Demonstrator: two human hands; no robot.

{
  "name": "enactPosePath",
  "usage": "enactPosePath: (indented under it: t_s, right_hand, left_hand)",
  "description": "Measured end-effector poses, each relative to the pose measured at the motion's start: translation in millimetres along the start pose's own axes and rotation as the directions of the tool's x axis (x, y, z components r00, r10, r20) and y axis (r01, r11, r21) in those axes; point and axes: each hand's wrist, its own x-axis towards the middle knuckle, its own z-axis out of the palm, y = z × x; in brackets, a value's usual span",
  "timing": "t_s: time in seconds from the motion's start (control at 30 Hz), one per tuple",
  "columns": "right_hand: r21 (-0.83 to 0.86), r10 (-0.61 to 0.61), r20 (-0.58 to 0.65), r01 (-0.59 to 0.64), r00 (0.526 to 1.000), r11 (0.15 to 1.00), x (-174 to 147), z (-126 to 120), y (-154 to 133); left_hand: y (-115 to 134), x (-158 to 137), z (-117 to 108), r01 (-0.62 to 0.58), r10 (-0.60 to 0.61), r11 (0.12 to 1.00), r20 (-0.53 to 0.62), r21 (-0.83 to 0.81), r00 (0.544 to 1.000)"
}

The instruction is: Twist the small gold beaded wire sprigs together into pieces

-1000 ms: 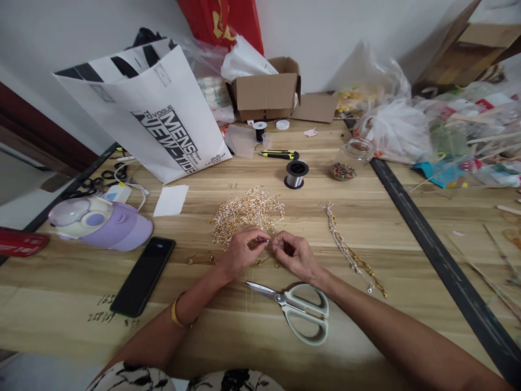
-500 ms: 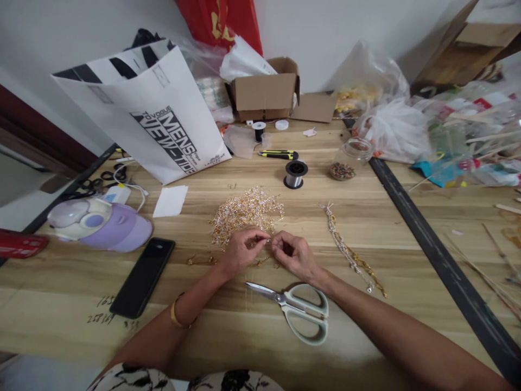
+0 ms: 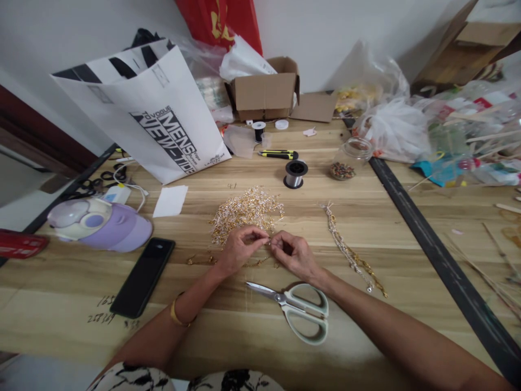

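Observation:
My left hand [image 3: 241,248] is closed in a pinch at the front edge of a pile of small gold and clear beaded pieces [image 3: 246,209]. Almost touching its fingertips, my right hand [image 3: 293,251] pinches too. Whatever sits between the fingers is too small to make out. A thin gold chain [image 3: 257,263] lies on the table under and beside my hands, partly hidden by the left one. Nearer to me rest scissors [image 3: 280,298] with pale handles, blades slightly apart. Silver and gold chains [image 3: 345,250] lie to the right.
A wire spool [image 3: 296,175], a box cutter [image 3: 278,155] and a glass jar of beads [image 3: 344,169] stand behind the pile. At left are a black phone [image 3: 142,277], a purple device [image 3: 118,227] and a white paper bag [image 3: 150,114]. Plastic bags [image 3: 401,130] crowd the back right.
My hands stay almost in place, with only a slight shift of the fingers. A little more of the gold chain shows below my left hand.

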Motion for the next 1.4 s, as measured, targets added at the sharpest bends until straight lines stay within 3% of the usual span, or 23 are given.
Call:
enactPosePath:
  t_s: [0.3,0.63,1.4]
  right_hand:
    - [0.073,0.016,-0.079,-0.010,0.997,0.997,0.2,-4.8,-8.7]
    - [0.150,0.029,-0.043,-0.023,0.999,0.988,2.3,0.0,-4.9]
    - [-0.014,0.006,-0.115,-0.008,0.993,1.000,2.1,-3.5,-2.9]
  left_hand:
    - [0.4,1.2,-1.2,0.073,-0.074,0.994,-0.016,-0.083,0.997]
    - [0.4,1.3,4.5,0.090,-0.092,0.988,-0.017,-0.125,0.996]
    - [-3.6,5.9,7.1,0.041,-0.039,0.998,-0.046,0.056,0.998]
